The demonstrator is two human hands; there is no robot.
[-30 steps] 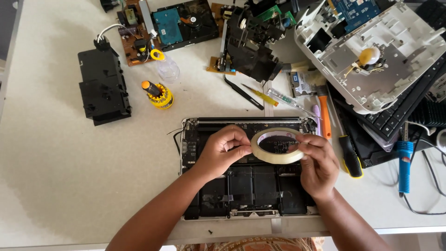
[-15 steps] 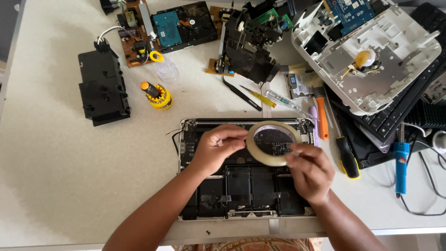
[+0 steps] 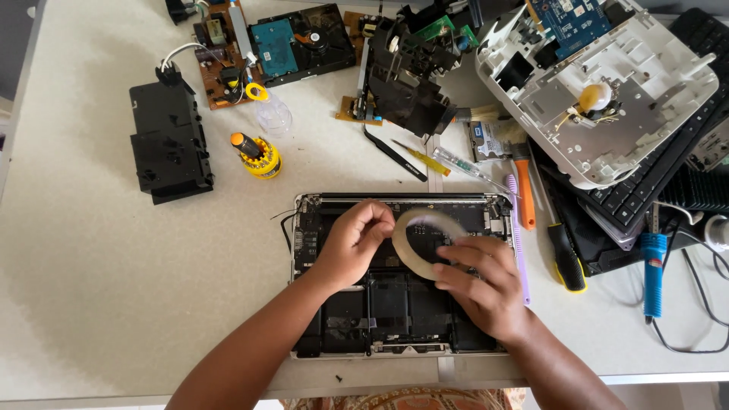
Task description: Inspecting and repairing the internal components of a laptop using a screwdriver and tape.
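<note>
cluttered pale workbench [image 3: 114, 288]; my left hand [image 3: 353, 243] and right hand [image 3: 486, 285] both pinch the tape roll [image 3: 418, 243], fingers closed on its rim, just above the opened laptop [image 3: 395, 304], screwdrivers [image 3: 566, 258] beside it.

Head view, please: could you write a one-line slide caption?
Both hands, left and right, hold a tape roll over an opened laptop.

On inspection I find both forearms bare, with no sleeves reaching the wrists. My left hand [image 3: 351, 241] and right hand [image 3: 486, 288] carry no gloves, rings or watch. Patterned orange-brown fabric shows at the bottom edge.
</note>
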